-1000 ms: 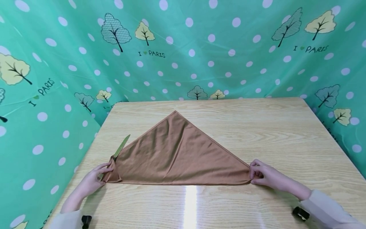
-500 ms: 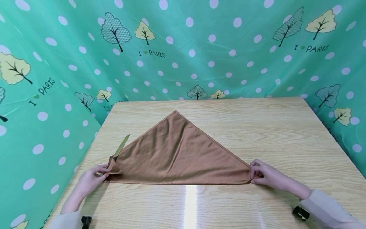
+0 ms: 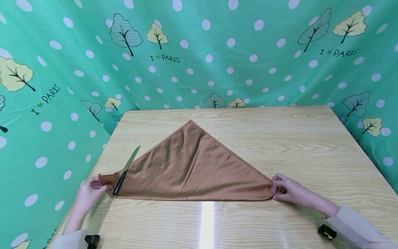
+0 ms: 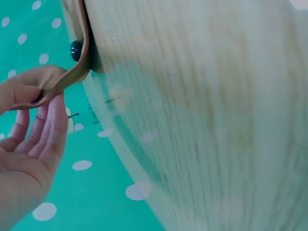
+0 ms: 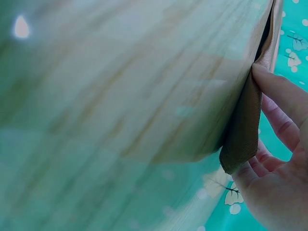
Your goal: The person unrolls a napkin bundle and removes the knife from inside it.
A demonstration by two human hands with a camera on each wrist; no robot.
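Observation:
A brown cloth napkin (image 3: 192,166) lies as a wide triangle, its point toward the back of the table. On its left end rests a knife with a black handle (image 3: 120,182) and a greenish blade (image 3: 133,157) that sticks out past the cloth's edge. My left hand (image 3: 90,193) pinches the napkin's left corner between thumb and fingers, to the left of the knife; the left wrist view shows the corner (image 4: 48,82) raised in the pinch. At the far right corner, my right hand (image 3: 287,190) pinches the cloth (image 5: 243,125) with thumb and fingers.
The pale wooden table (image 3: 280,138) is glossy, with a bright reflection near its front edge. Green polka-dot curtains (image 3: 211,52) printed with trees hang behind it and along both sides.
The left hand has drawn the napkin's left corner back off the knife and out to the left, uncovering the black handle. The right hand has stayed where it was.

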